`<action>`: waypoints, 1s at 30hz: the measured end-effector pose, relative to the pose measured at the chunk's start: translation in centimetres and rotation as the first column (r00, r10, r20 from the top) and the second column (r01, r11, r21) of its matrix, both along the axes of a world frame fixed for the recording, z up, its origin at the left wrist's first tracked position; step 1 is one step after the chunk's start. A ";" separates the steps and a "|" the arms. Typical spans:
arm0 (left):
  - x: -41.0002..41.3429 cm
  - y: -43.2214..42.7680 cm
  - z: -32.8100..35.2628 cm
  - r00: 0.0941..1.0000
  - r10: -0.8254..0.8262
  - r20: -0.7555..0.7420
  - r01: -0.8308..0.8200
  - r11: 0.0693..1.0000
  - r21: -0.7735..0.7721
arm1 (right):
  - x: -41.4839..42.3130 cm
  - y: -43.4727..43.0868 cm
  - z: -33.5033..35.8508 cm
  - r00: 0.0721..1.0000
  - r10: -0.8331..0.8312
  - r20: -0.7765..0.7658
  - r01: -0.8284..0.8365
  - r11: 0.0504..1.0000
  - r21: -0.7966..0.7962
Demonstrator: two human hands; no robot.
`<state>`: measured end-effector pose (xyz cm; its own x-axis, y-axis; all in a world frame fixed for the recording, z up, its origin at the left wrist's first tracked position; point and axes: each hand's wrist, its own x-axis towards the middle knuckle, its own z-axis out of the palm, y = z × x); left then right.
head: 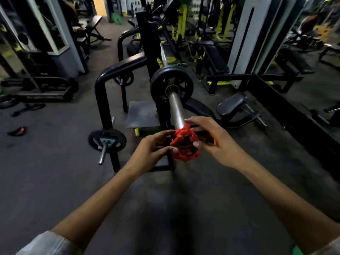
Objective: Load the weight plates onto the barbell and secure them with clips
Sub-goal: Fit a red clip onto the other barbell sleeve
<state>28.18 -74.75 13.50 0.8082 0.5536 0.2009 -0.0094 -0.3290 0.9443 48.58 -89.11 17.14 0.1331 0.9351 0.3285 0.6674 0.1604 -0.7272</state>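
Observation:
A steel barbell sleeve (176,107) points toward me from the rack. One black weight plate (172,83) sits on it, pushed far up the sleeve. At the sleeve's near tip is a red clip (184,142), held between both hands. My left hand (154,147) pinches its left side with thumb and fingers. My right hand (211,138) grips its right side, fingers reaching over the sleeve's end. Whether the clip encircles the sleeve tip or sits just in front of it is hidden by my fingers.
A black rack frame (103,83) stands to the left with another plate (107,139) on a low storage peg and a smaller one (123,78) behind. A padded seat (230,103) lies right of the bar. Loose straps (27,108) are on the floor at left.

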 end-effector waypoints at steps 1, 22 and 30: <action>0.3 -0.6 -0.4 1.000 0.025 -0.009 -0.025 1.000 0.014 | 0.2 -0.3 -0.6 1.000 0.006 -0.025 -0.005 1.000 0.006; 7.3 4.7 -2.1 0.919 0.392 -0.048 -0.393 0.900 -0.190 | 4.3 8.2 -4.3 0.945 -0.323 0.055 0.306 0.930 0.204; 11.3 12.3 -1.9 0.927 0.372 -0.046 -0.371 0.895 -0.248 | 7.4 15.2 -3.6 0.914 -0.395 0.095 0.371 0.907 0.198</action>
